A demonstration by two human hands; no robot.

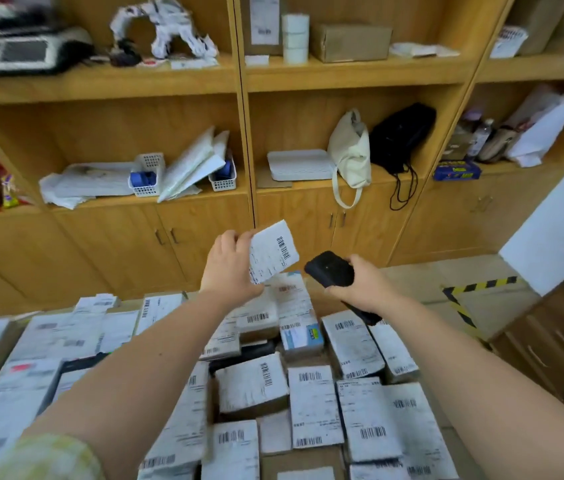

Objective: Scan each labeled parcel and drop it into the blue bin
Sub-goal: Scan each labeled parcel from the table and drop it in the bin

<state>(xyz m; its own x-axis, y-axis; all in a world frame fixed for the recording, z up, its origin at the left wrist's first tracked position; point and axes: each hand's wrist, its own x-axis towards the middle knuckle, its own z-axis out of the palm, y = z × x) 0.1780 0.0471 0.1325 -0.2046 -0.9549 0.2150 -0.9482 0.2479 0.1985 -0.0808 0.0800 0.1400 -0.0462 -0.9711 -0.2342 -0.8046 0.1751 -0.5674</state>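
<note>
My left hand (228, 268) holds up a small white-labeled parcel (273, 252), its barcode face turned toward me and tilted. My right hand (360, 285) grips a black handheld scanner (330, 268) just right of the parcel, its head pointing toward the label. The two are close but apart. Below my arms lies a large pile of labeled parcels (311, 403), small cardboard boxes with white barcode labels. No blue bin is in view.
A wooden shelf unit (245, 74) with cabinet doors fills the wall ahead, holding bags, baskets, papers and boxes. A wooden drawer cabinet (557, 334) stands at right. Yellow-black hazard tape (481, 285) marks the tiled floor.
</note>
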